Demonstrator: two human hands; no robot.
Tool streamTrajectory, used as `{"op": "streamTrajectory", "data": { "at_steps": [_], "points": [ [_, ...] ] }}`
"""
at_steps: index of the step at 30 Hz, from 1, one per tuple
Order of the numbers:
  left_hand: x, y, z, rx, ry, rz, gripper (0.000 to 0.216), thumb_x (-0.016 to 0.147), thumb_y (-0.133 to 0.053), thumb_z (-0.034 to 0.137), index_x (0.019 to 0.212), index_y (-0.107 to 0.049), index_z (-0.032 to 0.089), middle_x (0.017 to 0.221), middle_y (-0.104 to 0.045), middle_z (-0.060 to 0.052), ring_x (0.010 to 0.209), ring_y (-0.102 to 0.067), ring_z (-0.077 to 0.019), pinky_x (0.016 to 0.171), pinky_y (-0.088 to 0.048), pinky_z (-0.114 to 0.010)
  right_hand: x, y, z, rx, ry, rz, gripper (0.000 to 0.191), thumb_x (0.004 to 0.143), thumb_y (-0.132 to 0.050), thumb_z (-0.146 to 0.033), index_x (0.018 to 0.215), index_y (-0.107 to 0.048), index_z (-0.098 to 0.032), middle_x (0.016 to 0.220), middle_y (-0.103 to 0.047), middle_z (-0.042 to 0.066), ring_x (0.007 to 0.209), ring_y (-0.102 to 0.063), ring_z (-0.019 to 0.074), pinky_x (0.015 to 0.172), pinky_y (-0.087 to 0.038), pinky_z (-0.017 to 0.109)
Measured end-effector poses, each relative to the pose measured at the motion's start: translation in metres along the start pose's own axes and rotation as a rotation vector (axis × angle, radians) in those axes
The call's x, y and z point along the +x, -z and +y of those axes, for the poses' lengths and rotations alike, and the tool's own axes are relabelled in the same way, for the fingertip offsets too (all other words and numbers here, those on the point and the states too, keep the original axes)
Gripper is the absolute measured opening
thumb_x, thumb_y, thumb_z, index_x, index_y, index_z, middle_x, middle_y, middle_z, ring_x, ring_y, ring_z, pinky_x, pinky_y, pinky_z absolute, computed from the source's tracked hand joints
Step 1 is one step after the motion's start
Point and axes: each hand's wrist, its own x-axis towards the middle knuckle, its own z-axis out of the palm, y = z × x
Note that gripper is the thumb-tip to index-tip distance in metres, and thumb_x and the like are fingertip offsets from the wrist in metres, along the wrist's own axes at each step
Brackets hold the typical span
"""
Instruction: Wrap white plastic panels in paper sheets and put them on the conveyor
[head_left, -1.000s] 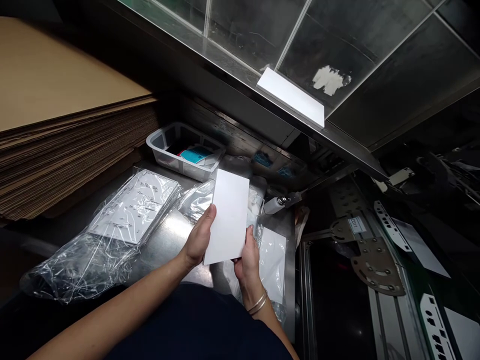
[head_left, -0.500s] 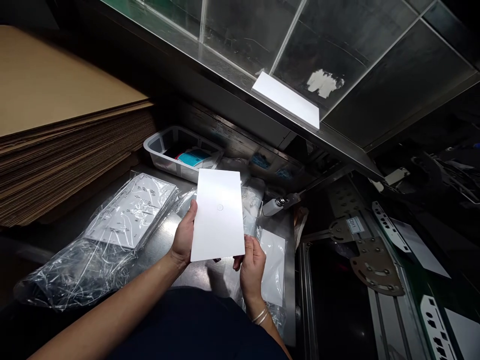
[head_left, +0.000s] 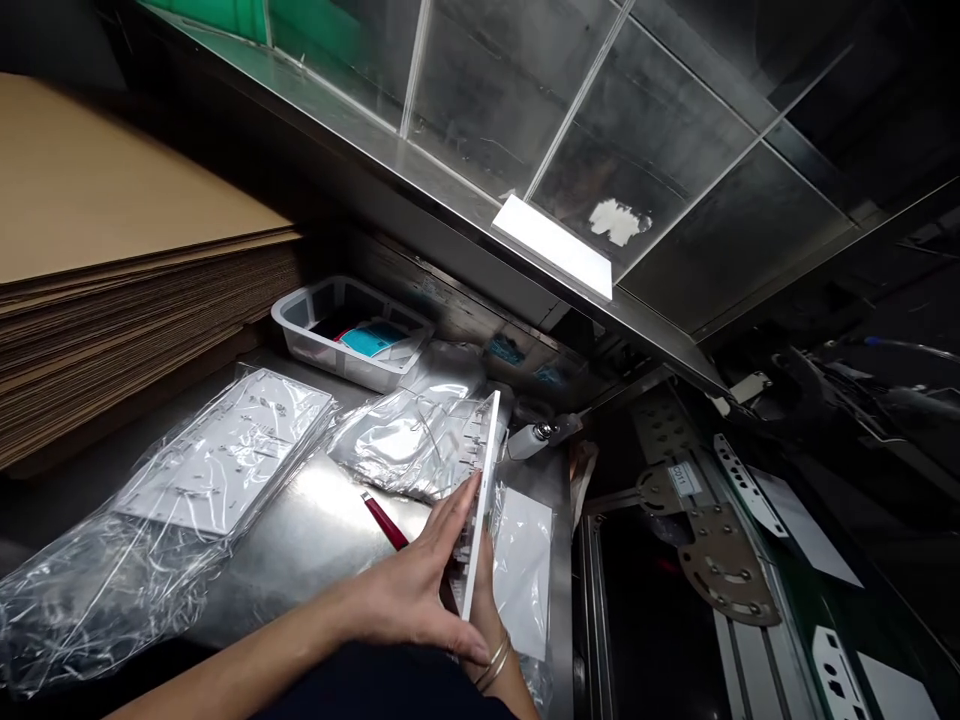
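Observation:
A thin white rectangular panel [head_left: 487, 490] stands almost edge-on in front of me, with small raised plastic parts on its left side. My left hand [head_left: 420, 580] grips its lower part, fingers along the left face and thumb over the near edge. Behind the panel, my right hand [head_left: 484, 585] supports the other face; its fingers are mostly hidden. A red-handled tool [head_left: 386, 522], probably a small cutter, sticks out past my left hand; whether it lies on the metal table [head_left: 300, 540] or is held cannot be made out.
Bagged white panels [head_left: 232, 450] lie at left, beside stacked cardboard [head_left: 135, 210]. Behind are a plastic bin [head_left: 300, 340], clear bags [head_left: 405, 440] and a white bottle [head_left: 529, 440]. A bagged white sheet [head_left: 525, 570] lies right. A white strip [head_left: 551, 248] rests on the ledge above.
The panel has turned from showing its flat white face to nearly edge-on, revealing parts on its other side. My left hand has moved right and lower. The red tool now shows clearly.

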Motion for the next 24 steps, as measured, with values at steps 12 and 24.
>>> {"op": "streamTrajectory", "data": {
  "at_steps": [12, 24],
  "points": [
    [-0.003, 0.006, -0.007, -0.42, -0.095, 0.108, 0.119, 0.063, -0.074, 0.048, 0.141, 0.014, 0.033, 0.148, -0.02, -0.013, 0.133, -0.024, -0.0315, 0.105, -0.026, -0.051, -0.005, 0.008, -0.01, -0.005, -0.112, 0.087, 0.047, 0.078, -0.051, -0.059, 0.094, -0.066, -0.017, 0.082, -0.07, 0.006, 0.085, -0.063, 0.0226, 0.071, -0.049, 0.032],
    [0.0, 0.027, 0.009, -0.189, -0.441, 0.104, 0.024, 0.081, -0.059, 0.017, 0.103, -0.069, 0.02, 0.095, -0.07, -0.009, 0.088, -0.065, -0.0201, 0.08, -0.051, -0.029, 0.013, 0.05, -0.017, 0.004, 0.177, -0.373, 0.005, 0.067, -0.065, -0.023, 0.067, -0.062, -0.02, 0.068, -0.049, -0.002, 0.068, -0.047, 0.0124, 0.082, -0.041, 0.032]
  ]
}}
